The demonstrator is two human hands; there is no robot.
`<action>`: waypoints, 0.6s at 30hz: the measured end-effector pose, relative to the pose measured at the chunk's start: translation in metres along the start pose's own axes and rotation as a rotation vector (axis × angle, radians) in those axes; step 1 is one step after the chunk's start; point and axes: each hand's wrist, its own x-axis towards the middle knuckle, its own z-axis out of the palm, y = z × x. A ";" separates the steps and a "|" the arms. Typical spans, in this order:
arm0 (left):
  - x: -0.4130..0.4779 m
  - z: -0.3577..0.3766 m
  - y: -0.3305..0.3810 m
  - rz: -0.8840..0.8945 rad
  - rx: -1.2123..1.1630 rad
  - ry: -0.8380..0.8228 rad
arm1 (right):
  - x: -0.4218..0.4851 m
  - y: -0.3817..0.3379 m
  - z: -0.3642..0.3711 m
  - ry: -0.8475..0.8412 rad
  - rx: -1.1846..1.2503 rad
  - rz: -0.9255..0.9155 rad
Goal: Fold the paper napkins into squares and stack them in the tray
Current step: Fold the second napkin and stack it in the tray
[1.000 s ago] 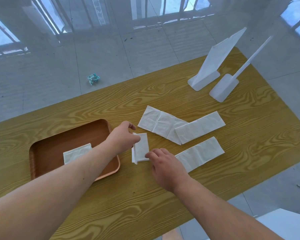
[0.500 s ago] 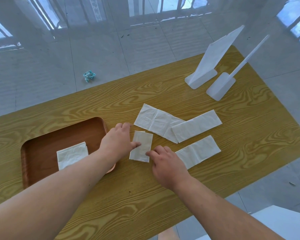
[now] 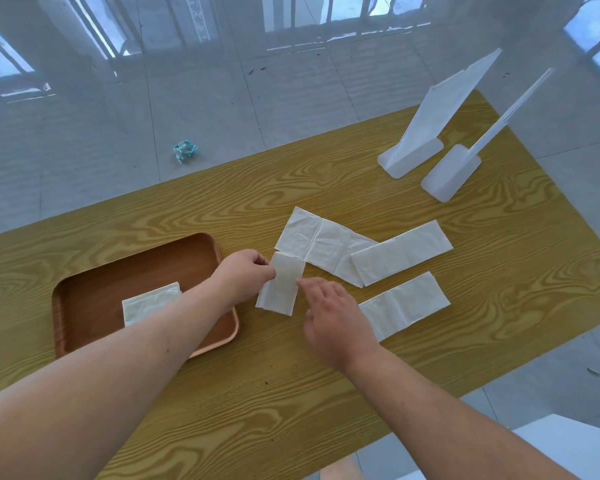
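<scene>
A folded white napkin (image 3: 282, 285) lies flat on the wooden table (image 3: 326, 393), just right of the brown tray (image 3: 94, 289). My left hand (image 3: 243, 275) pinches its left edge. My right hand (image 3: 333, 317) touches its right edge with a fingertip. One folded napkin (image 3: 146, 303) lies inside the tray, partly hidden by my left forearm. Three long napkin strips lie to the right: one (image 3: 323, 240) behind the hands, one (image 3: 406, 251) overlapping it, and one (image 3: 406, 303) beside my right hand.
Two white plastic stands (image 3: 409, 161) (image 3: 451, 174) lean at the table's far right corner. A crumpled blue-green wrapper (image 3: 185, 150) lies on the tiled floor beyond the table. A white object (image 3: 575, 448) sits at the lower right, off the table.
The napkin, standing partly lifted a second ago, now lies flat. My left hand has shifted to pinch its left edge, and my right hand has moved up to its right edge.
</scene>
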 end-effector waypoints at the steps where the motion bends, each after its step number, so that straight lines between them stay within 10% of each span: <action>1: -0.002 -0.002 0.001 -0.024 -0.142 -0.071 | 0.000 0.000 0.000 0.044 0.057 0.060; 5: -0.007 -0.005 0.001 -0.115 -0.408 -0.232 | 0.008 -0.004 -0.004 0.087 0.416 0.370; 13: -0.010 -0.004 -0.008 0.160 0.367 0.182 | 0.018 -0.009 -0.006 0.044 0.382 0.322; 18: -0.009 -0.005 -0.007 0.354 0.671 0.125 | 0.014 -0.006 0.000 -0.046 -0.042 0.078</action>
